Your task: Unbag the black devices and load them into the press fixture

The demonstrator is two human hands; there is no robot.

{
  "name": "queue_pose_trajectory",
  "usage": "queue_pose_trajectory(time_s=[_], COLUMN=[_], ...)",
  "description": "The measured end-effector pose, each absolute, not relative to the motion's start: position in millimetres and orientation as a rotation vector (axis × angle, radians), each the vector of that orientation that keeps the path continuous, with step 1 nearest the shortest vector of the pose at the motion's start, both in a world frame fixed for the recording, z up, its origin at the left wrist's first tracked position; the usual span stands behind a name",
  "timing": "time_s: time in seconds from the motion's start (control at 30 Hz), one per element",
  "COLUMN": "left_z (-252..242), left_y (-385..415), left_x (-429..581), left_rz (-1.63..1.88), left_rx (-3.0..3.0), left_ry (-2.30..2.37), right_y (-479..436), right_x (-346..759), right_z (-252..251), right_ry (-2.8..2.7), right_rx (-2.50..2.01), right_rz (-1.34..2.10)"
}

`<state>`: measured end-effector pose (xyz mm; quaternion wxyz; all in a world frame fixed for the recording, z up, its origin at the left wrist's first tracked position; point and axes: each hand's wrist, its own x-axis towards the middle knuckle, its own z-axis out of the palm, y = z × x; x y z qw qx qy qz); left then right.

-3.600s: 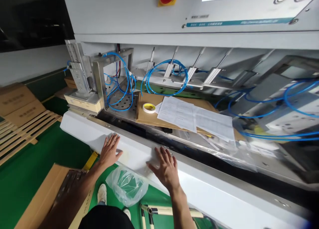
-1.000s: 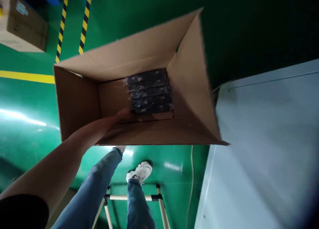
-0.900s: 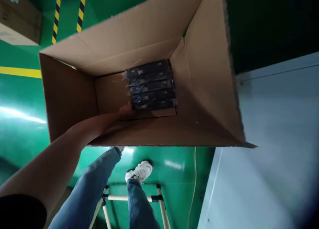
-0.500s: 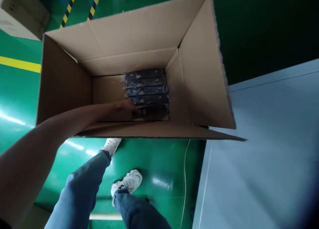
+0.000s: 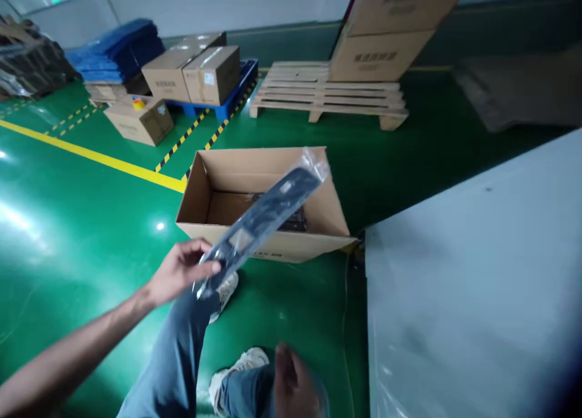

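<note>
Mid-frame, our left hand [image 5: 182,269] pinched a bagged bar [image 5: 266,218]; unloading the carton [image 5: 254,163], we judged. Next likely needed a steady hold. Right hand [image 5: 294,384], bottom: blurred, grip unclear.

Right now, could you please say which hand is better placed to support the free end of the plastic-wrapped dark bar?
Probably the right hand: though blurred and lower, it shows nothing in its grasp. The left hand is occupied, gripping the plastic-wrapped dark bar by its near end.
</note>
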<state>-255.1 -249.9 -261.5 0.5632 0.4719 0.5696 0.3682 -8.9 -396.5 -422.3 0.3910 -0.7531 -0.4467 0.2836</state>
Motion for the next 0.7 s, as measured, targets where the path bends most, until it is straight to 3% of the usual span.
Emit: queue_pose_trajectory(time_s=[0.17,0.3,0.47,0.7], left_z=[-302,-321,-324,-286], left_y=[-388,-459,-478,-469], left_x=[-258,-275,-294,-266], left_rz=[0.907,0.688,0.658,0.72], left_rx=[0.942,1.067,1.066,1.098], left_ry=[1.286,1.333,1.166,1.024], right_y=[-384,-411,-455,-479], right_x=[-78,-117,-132,-132], right_z=[-344,-298,-286,-287], right_ry=[-0.956,-0.874,-0.959,-1.007], right_rx=[-1.291,-1.357,-1.411,-1.449], right_rz=[0.933,0.96,0.973,0.988])
